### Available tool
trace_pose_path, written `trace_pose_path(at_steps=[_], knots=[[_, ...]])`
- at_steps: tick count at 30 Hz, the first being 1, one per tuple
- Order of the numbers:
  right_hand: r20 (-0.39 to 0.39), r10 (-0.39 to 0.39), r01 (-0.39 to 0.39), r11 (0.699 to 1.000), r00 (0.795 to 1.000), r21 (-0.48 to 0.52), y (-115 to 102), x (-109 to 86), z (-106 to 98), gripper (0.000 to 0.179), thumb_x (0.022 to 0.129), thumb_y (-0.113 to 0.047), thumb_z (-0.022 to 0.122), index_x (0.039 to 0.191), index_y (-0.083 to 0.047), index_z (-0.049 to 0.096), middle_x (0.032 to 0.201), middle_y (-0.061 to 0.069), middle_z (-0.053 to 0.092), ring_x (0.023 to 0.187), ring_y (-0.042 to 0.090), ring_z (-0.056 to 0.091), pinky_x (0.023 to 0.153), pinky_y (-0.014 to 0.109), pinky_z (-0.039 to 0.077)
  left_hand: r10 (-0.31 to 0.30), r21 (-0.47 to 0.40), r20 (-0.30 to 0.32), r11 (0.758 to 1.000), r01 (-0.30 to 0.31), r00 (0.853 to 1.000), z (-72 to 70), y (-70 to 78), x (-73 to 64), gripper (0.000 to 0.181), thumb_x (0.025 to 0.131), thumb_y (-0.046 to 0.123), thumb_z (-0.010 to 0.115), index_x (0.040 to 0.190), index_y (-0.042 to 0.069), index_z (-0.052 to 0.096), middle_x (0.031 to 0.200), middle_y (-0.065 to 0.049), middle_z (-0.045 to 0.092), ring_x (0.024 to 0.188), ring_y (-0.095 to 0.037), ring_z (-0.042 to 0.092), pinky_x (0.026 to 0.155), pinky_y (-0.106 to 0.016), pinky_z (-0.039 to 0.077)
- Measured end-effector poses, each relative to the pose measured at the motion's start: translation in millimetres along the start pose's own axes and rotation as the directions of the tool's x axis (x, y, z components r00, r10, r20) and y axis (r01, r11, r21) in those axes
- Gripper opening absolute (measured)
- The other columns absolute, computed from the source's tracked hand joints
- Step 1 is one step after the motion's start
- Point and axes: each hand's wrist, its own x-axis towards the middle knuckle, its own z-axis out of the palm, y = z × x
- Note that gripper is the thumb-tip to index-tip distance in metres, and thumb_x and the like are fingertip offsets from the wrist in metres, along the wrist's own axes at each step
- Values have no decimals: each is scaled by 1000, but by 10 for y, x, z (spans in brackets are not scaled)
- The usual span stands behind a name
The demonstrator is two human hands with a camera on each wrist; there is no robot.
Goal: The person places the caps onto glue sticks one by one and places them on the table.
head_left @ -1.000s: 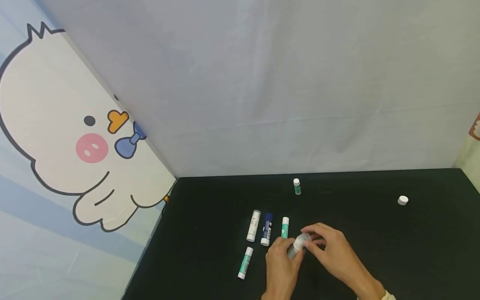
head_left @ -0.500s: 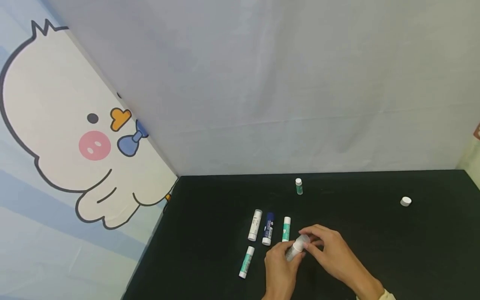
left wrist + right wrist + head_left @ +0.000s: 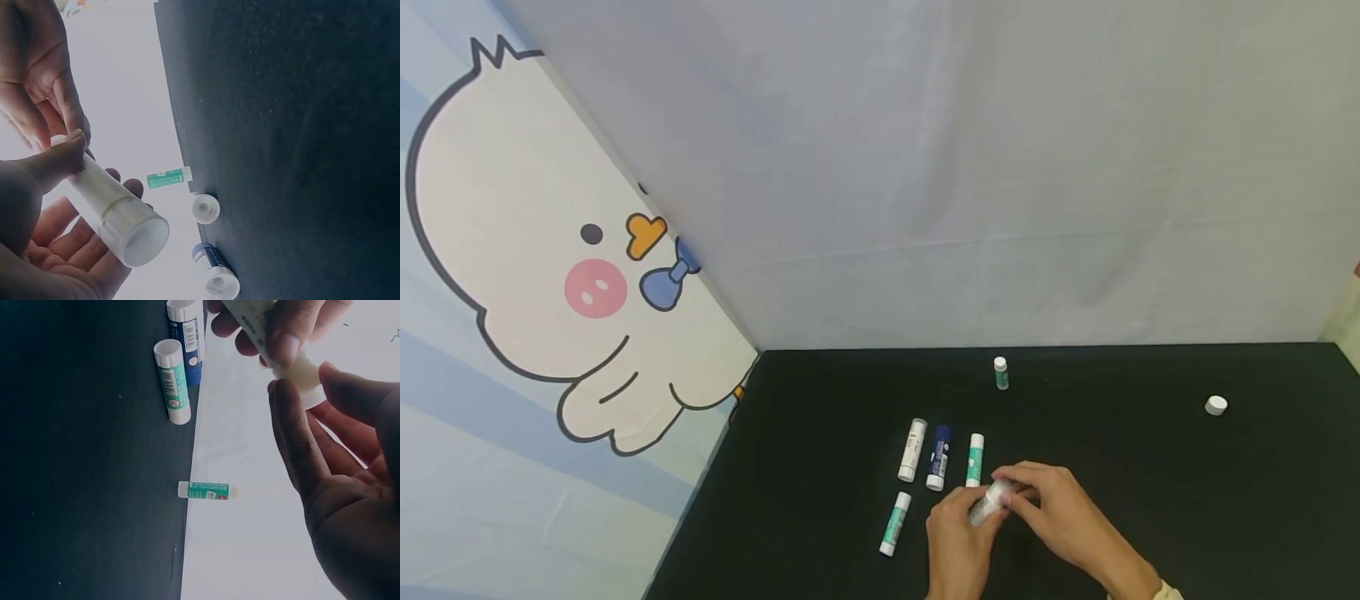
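My left hand (image 3: 958,533) grips a white glue stick (image 3: 115,203) by its barrel, thumb on one side and fingers curled round the other. The stick leans up and to the right in the head view. At its upper end, my right hand (image 3: 1063,510) pinches a translucent cap (image 3: 305,378) between thumb and fingertips. In the head view the cap sits over the tip of the stick. Just beyond my left hand lies a green-and-white glue stick (image 3: 974,461), its near end close to the fingers.
Left of the hands are a white glue stick (image 3: 912,450), a dark blue one (image 3: 938,458) and another green one (image 3: 895,525). A small green glue stick (image 3: 1002,373) stands near the black table's (image 3: 1112,392) back edge. A white cap (image 3: 1216,406) lies at the right.
My right hand has moved slightly left and down, bringing the cap closer to my left hand over the stick's end. My left hand keeps its grip. The head view has shifted slightly.
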Motion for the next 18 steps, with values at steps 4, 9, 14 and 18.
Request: trace_pose_path(at_steps=[4, 9, 14, 18], knots=[[8, -18, 18, 1000, 1000, -5, -1, 10, 15, 23, 94, 4, 74, 116, 9, 74, 111, 18, 77, 90, 13, 74, 72, 28, 61, -6, -5, -4, 1000, 6, 1000, -14, -1, -10, 24, 71, 7, 95, 92, 9, 83, 85, 1, 79, 78, -12, 75, 65, -26, 57], [10, -13, 13, 1000, 1000, -12, 7, 16, 34, 22, 93, 3, 75, 114, 8, 75, 109, 16, 78, 89, 10, 73, 72, 28, 61, 1, 11, -18, 1000, -1, 1000, -31, 8, -10, 25, 69, 5, 96, 90, 7, 82, 84, 0, 79, 77, -12, 74, 65, -26, 56], [18, 3, -3, 1000, 1000, -11, 4, 12, 73, 21, 92, 2, 75, 112, 9, 76, 104, 13, 79, 84, 7, 73, 70, 28, 60, -18, 36, -13, 999, 19, 1000, -53, 21, -41, 24, 69, 7, 96, 89, 7, 82, 83, -1, 78, 76, -14, 75, 64, -28, 57], [27, 8, -8, 1000, 1000, -11, -2, 23, 97, 20, 91, 3, 76, 110, 9, 76, 101, 13, 79, 82, 4, 71, 68, 27, 59, -23, 57, -31, 998, 25, 999, -56, 15, -65, 26, 67, 8, 97, 88, 7, 82, 81, 0, 77, 75, -16, 75, 64, -29, 57]])
